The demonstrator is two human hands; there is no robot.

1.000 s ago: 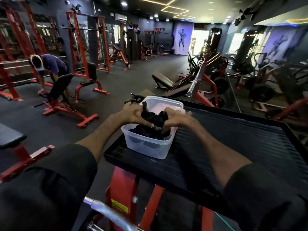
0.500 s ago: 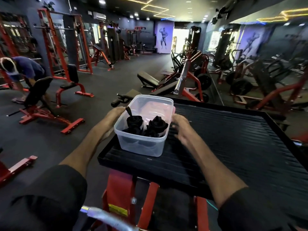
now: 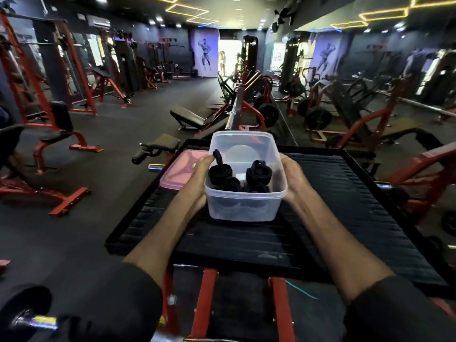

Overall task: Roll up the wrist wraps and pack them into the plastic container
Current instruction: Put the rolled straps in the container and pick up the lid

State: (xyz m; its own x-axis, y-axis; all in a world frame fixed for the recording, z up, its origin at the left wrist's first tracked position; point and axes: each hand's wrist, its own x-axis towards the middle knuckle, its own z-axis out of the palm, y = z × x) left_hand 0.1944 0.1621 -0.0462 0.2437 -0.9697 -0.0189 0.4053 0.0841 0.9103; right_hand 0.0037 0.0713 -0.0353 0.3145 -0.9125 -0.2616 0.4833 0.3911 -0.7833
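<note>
A clear plastic container (image 3: 243, 207) stands on the black ribbed platform (image 3: 333, 206). Several rolled black wrist wraps (image 3: 238, 177) lie inside it, one strap end sticking up at the left. My left hand (image 3: 197, 178) grips the container's left wall, with the thumb over the rim. My right hand (image 3: 293, 176) grips its right wall. A pink lid (image 3: 180, 169) lies on the platform just left of the container, partly behind my left hand.
The platform sits on a red machine frame (image 3: 204, 302). A barbell sleeve (image 3: 233, 114) and a black bench (image 3: 190, 117) stand beyond the container. A padded handle (image 3: 155, 149) juts out at the platform's far left corner. Red racks line the left side.
Both hands left the wraps and took hold of the container's sides. The container has shifted right and nearer to me, uncovering the pink lid. The view has turned left to right.
</note>
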